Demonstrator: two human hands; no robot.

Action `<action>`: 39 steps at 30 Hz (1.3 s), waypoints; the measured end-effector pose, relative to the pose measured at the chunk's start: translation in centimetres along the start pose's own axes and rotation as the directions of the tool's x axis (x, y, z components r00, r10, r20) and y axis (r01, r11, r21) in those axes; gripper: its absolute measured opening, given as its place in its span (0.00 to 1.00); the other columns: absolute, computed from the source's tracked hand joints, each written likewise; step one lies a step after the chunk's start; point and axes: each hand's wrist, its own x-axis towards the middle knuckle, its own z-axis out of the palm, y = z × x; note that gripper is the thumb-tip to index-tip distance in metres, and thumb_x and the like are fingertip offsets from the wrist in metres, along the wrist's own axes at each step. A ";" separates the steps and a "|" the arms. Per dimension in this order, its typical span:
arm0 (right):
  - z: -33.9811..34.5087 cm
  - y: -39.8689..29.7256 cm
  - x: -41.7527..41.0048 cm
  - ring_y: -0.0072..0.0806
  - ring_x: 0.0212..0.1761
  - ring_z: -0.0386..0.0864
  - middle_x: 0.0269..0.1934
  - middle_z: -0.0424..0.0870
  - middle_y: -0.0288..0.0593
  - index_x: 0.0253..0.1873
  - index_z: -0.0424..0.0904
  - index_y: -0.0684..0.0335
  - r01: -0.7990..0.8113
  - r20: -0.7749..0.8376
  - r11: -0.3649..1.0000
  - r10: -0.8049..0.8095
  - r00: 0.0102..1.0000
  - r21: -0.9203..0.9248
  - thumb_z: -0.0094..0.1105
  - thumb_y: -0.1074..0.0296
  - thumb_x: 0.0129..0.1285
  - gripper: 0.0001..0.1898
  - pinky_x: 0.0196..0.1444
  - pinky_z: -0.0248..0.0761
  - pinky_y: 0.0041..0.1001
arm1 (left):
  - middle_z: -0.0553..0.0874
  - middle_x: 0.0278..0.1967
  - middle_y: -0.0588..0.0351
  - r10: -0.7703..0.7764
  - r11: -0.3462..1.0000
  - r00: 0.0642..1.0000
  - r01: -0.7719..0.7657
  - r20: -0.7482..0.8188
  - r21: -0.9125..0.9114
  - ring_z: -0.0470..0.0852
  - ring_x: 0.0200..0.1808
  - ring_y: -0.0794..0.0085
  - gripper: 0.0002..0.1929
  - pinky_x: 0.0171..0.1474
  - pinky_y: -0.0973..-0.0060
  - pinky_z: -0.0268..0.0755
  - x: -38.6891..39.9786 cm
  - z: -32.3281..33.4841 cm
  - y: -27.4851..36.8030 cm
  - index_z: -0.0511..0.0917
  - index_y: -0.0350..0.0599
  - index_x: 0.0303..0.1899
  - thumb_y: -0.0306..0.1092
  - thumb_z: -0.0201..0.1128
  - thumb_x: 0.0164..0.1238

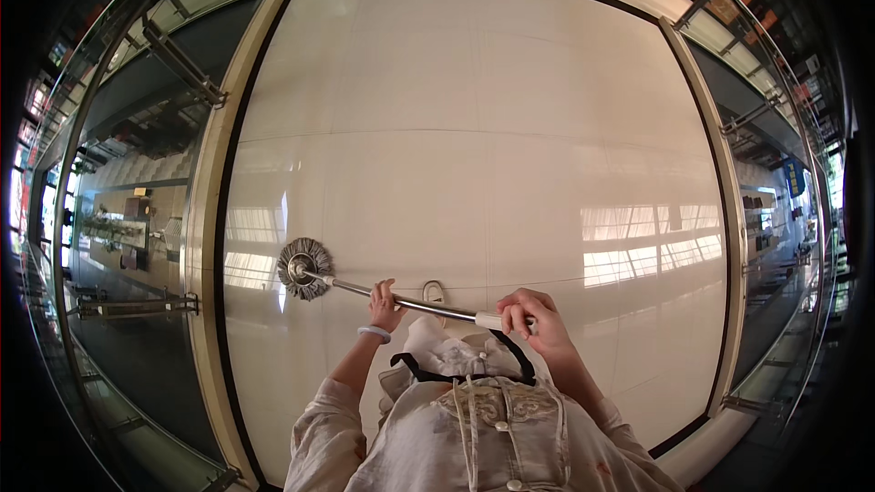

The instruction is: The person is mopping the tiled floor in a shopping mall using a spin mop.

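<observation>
A round spin mop with a grey strand head (305, 268) rests on the glossy floor to my left, near the dark border strip. Its metal handle (437, 307) slants across in front of my body. My left hand (387, 305) is wrapped around the metal pole about midway, with a pale bangle (374, 334) at the wrist. Around the white grip (489, 320) at the upper end, my right hand (534, 320) is closed. One light shoe (433, 292) shows on the floor just beyond the pole.
Pale shiny tiles (478, 96) spread ahead, edged by a black strip (230, 171). Glass railings with metal rails (68, 171) line the left side; another glass railing (772, 102) runs along the right. Beyond the left glass, a lower level holds tables and seats (133, 232).
</observation>
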 end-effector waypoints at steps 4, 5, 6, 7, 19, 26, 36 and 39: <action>-0.9 1.0 -3.3 0.26 0.18 0.67 0.11 0.64 0.36 0.38 0.77 0.72 0.026 0.001 0.996 -0.026 1.000 0.086 0.43 0.63 0.71 0.18 0.35 0.66 0.27 | 0.64 0.61 0.45 -0.046 0.997 0.997 0.042 -0.055 -0.068 0.56 0.68 0.45 0.37 0.64 0.48 0.51 -1.8 3.7 -1.2 0.61 0.53 0.61 0.31 0.70 0.47; -1.5 1.3 -4.5 0.25 0.17 0.66 0.11 0.64 0.35 0.38 0.77 0.72 0.029 -0.027 0.994 -0.026 0.999 0.102 0.44 0.63 0.71 0.17 0.34 0.66 0.27 | 0.64 0.61 0.44 -0.090 0.996 0.994 0.090 -0.063 -0.009 0.55 0.68 0.45 0.37 0.65 0.49 0.49 -2.1 4.1 -0.1 0.61 0.53 0.62 0.31 0.69 0.47; -1.8 1.1 -5.9 0.24 0.15 0.65 0.11 0.64 0.35 0.38 0.78 0.71 0.038 -0.067 0.989 -0.029 0.997 0.140 0.44 0.64 0.70 0.16 0.34 0.65 0.26 | 0.64 0.61 0.44 -0.065 0.998 0.997 0.065 -0.048 -0.004 0.55 0.68 0.45 0.37 0.65 0.49 0.49 -2.7 4.3 1.1 0.61 0.53 0.62 0.31 0.69 0.47; -2.5 0.9 -7.4 0.24 0.15 0.65 0.11 0.64 0.35 0.38 0.78 0.71 0.060 -0.095 0.988 -0.047 0.994 0.140 0.44 0.64 0.70 0.16 0.34 0.65 0.26 | 0.64 0.62 0.44 -0.042 0.999 0.999 0.042 0.010 0.027 0.54 0.69 0.45 0.37 0.66 0.48 0.48 -3.1 4.7 2.4 0.60 0.53 0.62 0.32 0.70 0.48; -10.5 -6.9 -34.5 0.22 0.07 0.58 0.07 0.61 0.35 0.30 0.71 0.71 0.649 -0.531 0.656 -0.733 0.425 -0.386 0.39 0.70 0.68 0.14 0.19 0.65 0.29 | 0.77 0.46 0.59 0.606 0.792 0.709 -0.582 0.360 -0.186 0.72 0.53 0.60 0.29 0.58 0.56 0.56 -13.7 18.2 26.9 0.67 0.58 0.56 0.39 0.70 0.51; -9.3 -10.4 -42.2 0.17 0.04 0.54 0.06 0.58 0.32 0.29 0.72 0.71 0.601 -0.452 0.463 -0.873 0.182 -0.652 0.38 0.69 0.71 0.17 0.11 0.60 0.21 | 0.78 0.43 0.61 0.770 0.615 0.422 -0.690 0.478 -0.382 0.76 0.50 0.67 0.20 0.54 0.58 0.59 -18.6 22.4 34.7 0.69 0.55 0.51 0.33 0.65 0.57; -8.1 -9.0 -38.9 0.18 0.07 0.58 0.08 0.58 0.31 0.33 0.75 0.73 0.571 -0.586 0.694 -0.703 0.403 -0.439 0.42 0.69 0.70 0.16 0.16 0.63 0.22 | 0.78 0.38 0.60 0.719 0.687 0.610 -0.697 0.333 -0.207 0.77 0.45 0.61 0.16 0.47 0.55 0.63 -19.2 18.7 27.6 0.71 0.53 0.41 0.34 0.67 0.51; -7.3 -6.0 -34.7 0.19 0.09 0.61 0.10 0.62 0.32 0.35 0.76 0.74 0.534 -0.557 0.793 -0.595 0.579 -0.292 0.43 0.68 0.69 0.15 0.20 0.66 0.23 | 0.79 0.38 0.59 0.609 0.788 0.724 -0.600 0.323 -0.140 0.77 0.46 0.59 0.15 0.46 0.53 0.63 -18.2 15.8 20.6 0.72 0.53 0.41 0.36 0.66 0.51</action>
